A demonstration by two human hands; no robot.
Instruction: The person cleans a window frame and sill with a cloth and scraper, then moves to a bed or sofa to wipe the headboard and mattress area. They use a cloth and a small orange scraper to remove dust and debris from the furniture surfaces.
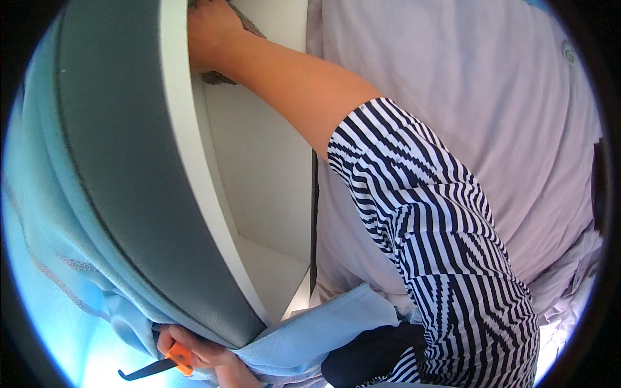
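My right hand (211,31) reaches into a white-lined drawer or storage box (264,160), its wrist bent over the inner wall. A grey-brown cloth (220,77) shows on both sides of this hand, under the palm. The fingertips are partly cut off at the top of the view. At the lower left, my left hand (194,347) grips an orange tool (179,358) with a thin black arm, hooked at its tip. That hand is beside the lower end of the grey padded front panel (126,145), against light blue fabric.
The panel has a white upper edge (194,169). Light blue fabric (82,271) hangs along its left side, and a blue fold (320,320) crosses its lower corner. Wrinkled pale lilac fabric (461,97) covers the right side. A black rounded object (364,356) lies at the bottom.
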